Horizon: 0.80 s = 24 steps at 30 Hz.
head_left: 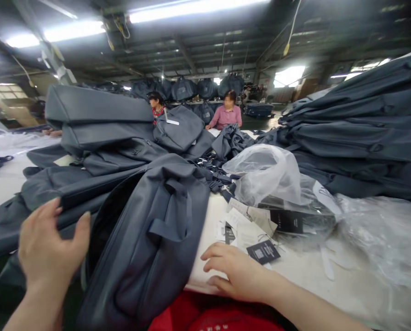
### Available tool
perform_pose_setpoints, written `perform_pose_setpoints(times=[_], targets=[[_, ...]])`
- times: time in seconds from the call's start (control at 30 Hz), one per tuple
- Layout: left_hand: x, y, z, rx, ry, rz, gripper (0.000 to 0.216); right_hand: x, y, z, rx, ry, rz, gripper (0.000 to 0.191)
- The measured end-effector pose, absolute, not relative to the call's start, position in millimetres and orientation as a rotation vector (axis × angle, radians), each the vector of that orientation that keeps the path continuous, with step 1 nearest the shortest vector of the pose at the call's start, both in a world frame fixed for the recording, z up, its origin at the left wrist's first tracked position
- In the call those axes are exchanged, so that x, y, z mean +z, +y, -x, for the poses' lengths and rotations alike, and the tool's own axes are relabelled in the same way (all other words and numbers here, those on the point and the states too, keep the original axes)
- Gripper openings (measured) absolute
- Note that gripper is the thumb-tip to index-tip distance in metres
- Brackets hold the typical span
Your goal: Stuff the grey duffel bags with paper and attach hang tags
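A dark blue backpack (157, 230) lies at the table's front edge, its zipped side gaping on the left and its handle straps facing up. To the left of that opening is my left hand (50, 243), fingers and thumb apart, with nothing in it. My right hand (229, 271) is over the pale tabletop just right of the backpack, fingers loosely bent and apart, and it holds nothing visible. Close beyond it lie several paper hang tags, among them a black tag (263, 252) with a square code and some cream tags (247, 230).
A clear plastic bag (271, 174) holding more tags stands right of centre, with crumpled plastic (385, 230) beside it. Stacked backpacks rise at the left (102, 105) and right (364, 124). Across the table sit two people, one in a pink shirt (228, 118).
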State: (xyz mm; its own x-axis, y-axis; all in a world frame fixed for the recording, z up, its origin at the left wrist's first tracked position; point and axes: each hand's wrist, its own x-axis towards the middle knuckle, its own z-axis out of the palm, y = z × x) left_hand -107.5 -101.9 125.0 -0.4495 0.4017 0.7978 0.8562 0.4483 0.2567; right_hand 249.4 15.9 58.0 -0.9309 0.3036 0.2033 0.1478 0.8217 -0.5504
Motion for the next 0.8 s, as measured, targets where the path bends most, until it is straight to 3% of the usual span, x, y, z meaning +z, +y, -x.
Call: perform_pose_setpoints(times=[0.1, 0.2, 0.37, 0.53, 0.63, 0.73, 0.8], targets=[[183, -41, 101, -0.589, -2.071, 1.466, 0.046, 84, 32, -238, 0.728, -2.688, 0.336, 0.015], [213, 31, 106, -0.159, -2.361, 1.676, 0.054, 107, 46, -221, 0.659, -2.681, 0.263, 0.014], [203, 102, 125, 0.087, -2.521, 1.736, 0.041, 121, 58, -206, 0.617, -2.677, 0.194, 0.011], [198, 94, 130, -0.001, -2.505, 1.777, 0.026, 137, 82, -174, 0.495, -2.645, 0.126, 0.012], [199, 78, 128, -0.143, -2.539, 1.785, 0.016, 157, 113, -128, 0.321, -2.618, 0.152, 0.029], [199, 64, 121, -0.334, -2.537, 1.797, 0.021, 172, 146, -75, 0.106, -2.625, 0.15, 0.07], [197, 54, 112, -0.445, -2.467, 1.834, 0.023, 177, 162, -46, -0.011, -2.705, 0.097, 0.084]])
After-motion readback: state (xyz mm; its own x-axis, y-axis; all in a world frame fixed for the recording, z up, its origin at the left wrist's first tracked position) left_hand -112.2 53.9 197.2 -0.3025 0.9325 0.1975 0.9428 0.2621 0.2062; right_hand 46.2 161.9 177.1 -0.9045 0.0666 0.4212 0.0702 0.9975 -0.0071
